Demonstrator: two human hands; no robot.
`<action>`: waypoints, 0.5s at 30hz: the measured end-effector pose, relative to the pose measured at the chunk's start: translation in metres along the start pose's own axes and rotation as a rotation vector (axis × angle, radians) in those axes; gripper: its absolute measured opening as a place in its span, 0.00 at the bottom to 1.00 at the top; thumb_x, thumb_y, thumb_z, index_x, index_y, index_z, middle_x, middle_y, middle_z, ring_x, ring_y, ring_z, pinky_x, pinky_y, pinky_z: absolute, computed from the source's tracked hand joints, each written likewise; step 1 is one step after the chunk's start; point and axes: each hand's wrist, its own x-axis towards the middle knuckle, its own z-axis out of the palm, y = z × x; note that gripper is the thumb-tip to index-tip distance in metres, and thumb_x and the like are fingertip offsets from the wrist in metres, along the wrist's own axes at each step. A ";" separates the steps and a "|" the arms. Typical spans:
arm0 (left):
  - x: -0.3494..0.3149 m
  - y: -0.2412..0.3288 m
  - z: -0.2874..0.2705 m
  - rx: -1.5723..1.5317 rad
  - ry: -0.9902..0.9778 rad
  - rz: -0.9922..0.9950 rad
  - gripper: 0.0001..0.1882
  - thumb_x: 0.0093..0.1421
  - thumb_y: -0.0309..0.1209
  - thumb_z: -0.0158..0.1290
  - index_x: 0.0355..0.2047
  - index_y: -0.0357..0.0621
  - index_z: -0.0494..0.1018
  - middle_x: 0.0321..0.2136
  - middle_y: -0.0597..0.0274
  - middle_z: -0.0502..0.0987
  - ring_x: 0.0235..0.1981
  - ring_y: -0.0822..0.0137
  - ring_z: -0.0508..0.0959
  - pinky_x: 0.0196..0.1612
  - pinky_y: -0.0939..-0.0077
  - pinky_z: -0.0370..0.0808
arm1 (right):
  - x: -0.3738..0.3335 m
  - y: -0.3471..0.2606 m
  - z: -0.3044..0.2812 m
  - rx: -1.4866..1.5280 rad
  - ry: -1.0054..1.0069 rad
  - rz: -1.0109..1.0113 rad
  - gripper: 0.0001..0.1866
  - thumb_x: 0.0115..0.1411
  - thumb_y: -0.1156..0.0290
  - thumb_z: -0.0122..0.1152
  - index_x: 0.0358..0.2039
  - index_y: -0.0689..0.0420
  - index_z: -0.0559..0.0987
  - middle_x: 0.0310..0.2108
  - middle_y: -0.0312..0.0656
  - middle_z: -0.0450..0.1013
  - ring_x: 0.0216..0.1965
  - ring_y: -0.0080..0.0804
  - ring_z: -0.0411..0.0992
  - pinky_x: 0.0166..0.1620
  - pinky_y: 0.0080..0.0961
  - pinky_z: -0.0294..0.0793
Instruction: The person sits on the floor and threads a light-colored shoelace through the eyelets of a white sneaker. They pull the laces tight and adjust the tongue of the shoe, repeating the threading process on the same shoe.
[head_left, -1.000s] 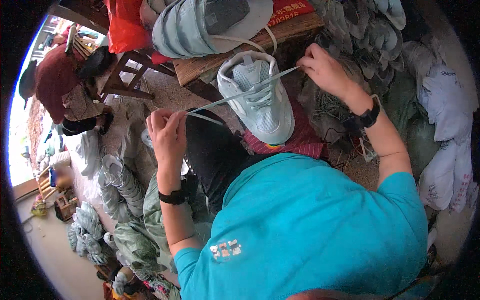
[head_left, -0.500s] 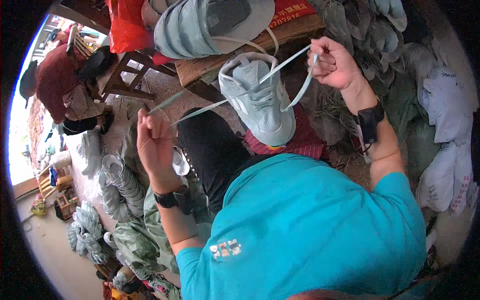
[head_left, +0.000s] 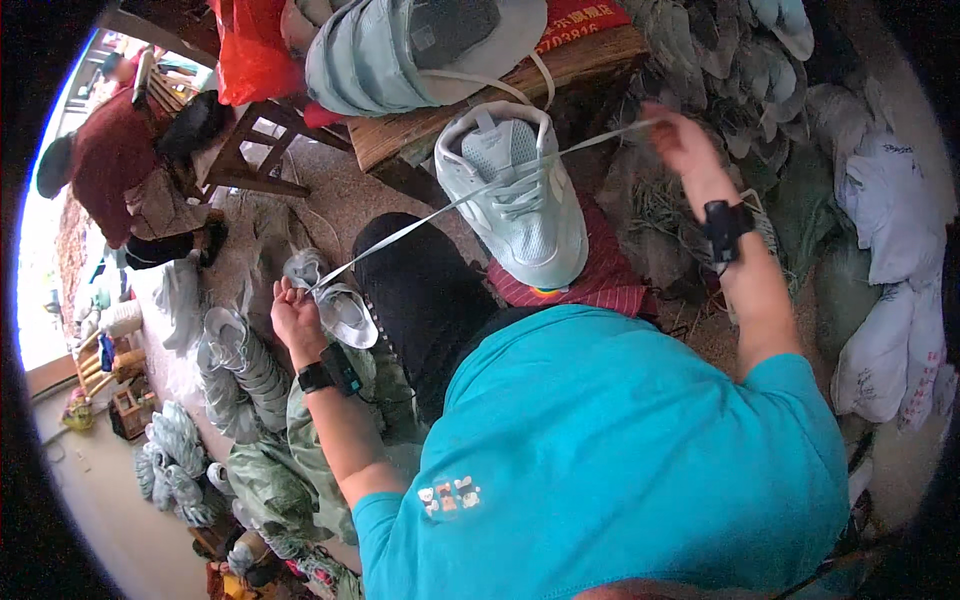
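Observation:
A pale grey-white sneaker (head_left: 545,235) rests toe toward me on dark red striped cloth (head_left: 610,270) over my lap. Its shoelace (head_left: 400,232) stretches out tautly to both sides across the laced front. Low on the left, my left hand (head_left: 297,318) pinches one lace end with closed fingers. On the other side, my right hand (head_left: 683,150) is raised and smeared by motion, with the other lace end running into its fingers. Both hands are well apart from the shoe itself.
Ahead, a wooden bench (head_left: 400,140) carries a row of nested light shoes (head_left: 365,60) and a red bag (head_left: 255,60). Bundled shoe uppers (head_left: 245,375) and white sacks (head_left: 895,210) lie around. Another person (head_left: 110,150) bends at the far left.
My left hand has dropped lower and turned; my right hand has moved slightly outward and down. The lace loops on both sides have straightened into one taut line across the shoe.

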 end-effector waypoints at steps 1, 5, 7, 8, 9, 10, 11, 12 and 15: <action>-0.006 -0.004 0.010 0.045 0.040 0.066 0.10 0.64 0.19 0.39 0.45 0.38 0.64 0.29 0.62 0.72 0.17 0.75 0.61 0.21 0.83 0.59 | 0.012 -0.013 -0.018 0.050 0.116 -0.012 0.13 0.66 0.74 0.49 0.48 0.65 0.75 0.38 0.41 0.76 0.33 0.27 0.71 0.34 0.23 0.72; -0.029 -0.030 0.048 0.435 -0.118 0.379 0.18 0.63 0.22 0.43 0.54 0.36 0.61 0.28 0.61 0.76 0.20 0.80 0.66 0.22 0.88 0.63 | 0.013 -0.046 -0.086 -0.039 0.392 -0.062 0.15 0.67 0.73 0.45 0.51 0.62 0.74 0.33 0.35 0.70 0.25 0.22 0.61 0.25 0.21 0.61; -0.068 -0.048 0.092 0.613 -0.293 0.458 0.19 0.65 0.25 0.44 0.55 0.36 0.59 0.29 0.60 0.78 0.21 0.79 0.68 0.22 0.87 0.64 | 0.006 -0.043 -0.089 -0.236 0.481 -0.077 0.15 0.67 0.72 0.45 0.52 0.60 0.74 0.32 0.33 0.69 0.23 0.21 0.57 0.23 0.19 0.58; -0.091 -0.056 0.113 0.671 -0.378 0.458 0.20 0.66 0.28 0.45 0.56 0.36 0.57 0.30 0.59 0.79 0.21 0.78 0.69 0.23 0.86 0.65 | -0.002 -0.034 -0.083 -0.358 0.516 -0.078 0.15 0.67 0.71 0.45 0.52 0.59 0.74 0.31 0.32 0.68 0.22 0.20 0.56 0.23 0.19 0.57; -0.108 -0.063 0.119 0.715 -0.446 0.475 0.16 0.67 0.27 0.44 0.53 0.38 0.58 0.36 0.54 0.80 0.22 0.77 0.71 0.24 0.85 0.68 | -0.031 -0.025 -0.006 -0.452 0.435 -0.052 0.16 0.66 0.69 0.49 0.53 0.58 0.72 0.29 0.31 0.70 0.23 0.19 0.57 0.24 0.18 0.58; -0.127 -0.077 0.136 0.678 -0.551 0.501 0.13 0.68 0.26 0.44 0.51 0.39 0.60 0.36 0.54 0.80 0.22 0.78 0.71 0.24 0.85 0.69 | -0.039 -0.014 0.005 -0.562 0.287 -0.104 0.18 0.65 0.67 0.51 0.54 0.58 0.72 0.30 0.32 0.72 0.23 0.18 0.59 0.24 0.17 0.59; -0.144 -0.092 0.151 0.645 -0.653 0.527 0.10 0.68 0.25 0.44 0.48 0.40 0.62 0.36 0.54 0.80 0.22 0.78 0.71 0.25 0.86 0.70 | -0.043 -0.001 0.014 -0.667 0.135 -0.151 0.19 0.65 0.66 0.52 0.55 0.58 0.71 0.30 0.32 0.75 0.24 0.18 0.62 0.24 0.17 0.60; -0.155 -0.100 0.158 0.669 -0.711 0.499 0.08 0.68 0.24 0.45 0.47 0.39 0.63 0.36 0.55 0.80 0.24 0.78 0.72 0.26 0.85 0.71 | -0.074 -0.002 0.064 -0.674 0.004 -0.112 0.20 0.64 0.66 0.53 0.54 0.60 0.70 0.35 0.37 0.78 0.26 0.18 0.66 0.26 0.17 0.63; -0.173 -0.119 0.179 0.744 -0.792 0.409 0.04 0.66 0.25 0.51 0.38 0.37 0.70 0.32 0.63 0.78 0.27 0.78 0.73 0.31 0.85 0.72 | -0.106 0.009 0.125 -0.751 -0.298 -0.146 0.15 0.64 0.66 0.53 0.48 0.61 0.72 0.36 0.41 0.79 0.28 0.20 0.73 0.29 0.16 0.68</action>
